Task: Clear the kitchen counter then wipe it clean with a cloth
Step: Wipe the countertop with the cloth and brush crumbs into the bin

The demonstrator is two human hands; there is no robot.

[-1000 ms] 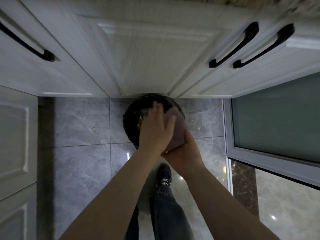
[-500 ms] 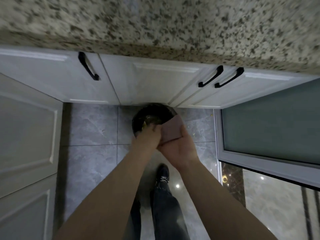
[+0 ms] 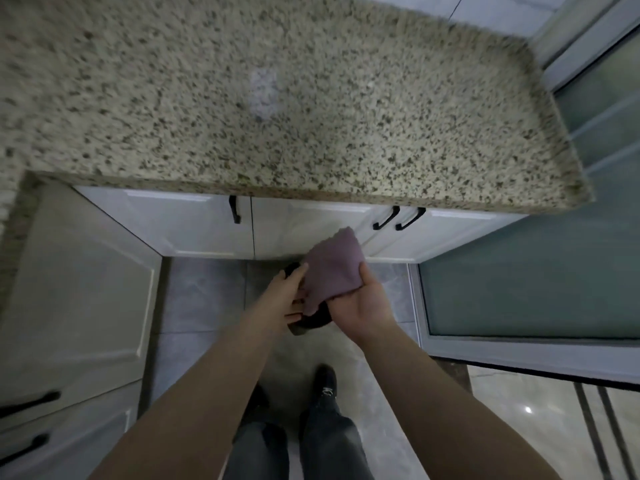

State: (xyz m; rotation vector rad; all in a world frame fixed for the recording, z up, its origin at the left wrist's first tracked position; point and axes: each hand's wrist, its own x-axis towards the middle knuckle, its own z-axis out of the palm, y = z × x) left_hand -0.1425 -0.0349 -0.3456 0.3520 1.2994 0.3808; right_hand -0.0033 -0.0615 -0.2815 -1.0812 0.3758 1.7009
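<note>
A speckled granite counter point(image 3: 277, 109) fills the upper half of the view, bare apart from a pale smear point(image 3: 264, 91) near its middle. Below its front edge my right hand point(image 3: 363, 306) grips a folded mauve cloth point(image 3: 330, 268). My left hand point(image 3: 287, 292) rests flat against the cloth's left side, fingers stretched out and touching it. Both hands hover over a dark round bin point(image 3: 310, 322) on the floor, which they mostly hide.
White cabinet doors with black handles point(image 3: 386, 218) run under the counter, and another cabinet point(image 3: 79, 299) stands at the left. A frosted glass door point(image 3: 540, 271) is on the right. Grey floor tiles and my legs point(image 3: 325, 427) are below.
The view has tilted up from the cabinet fronts, so the whole counter top shows. Both hands with the cloth have risen slightly above the bin.
</note>
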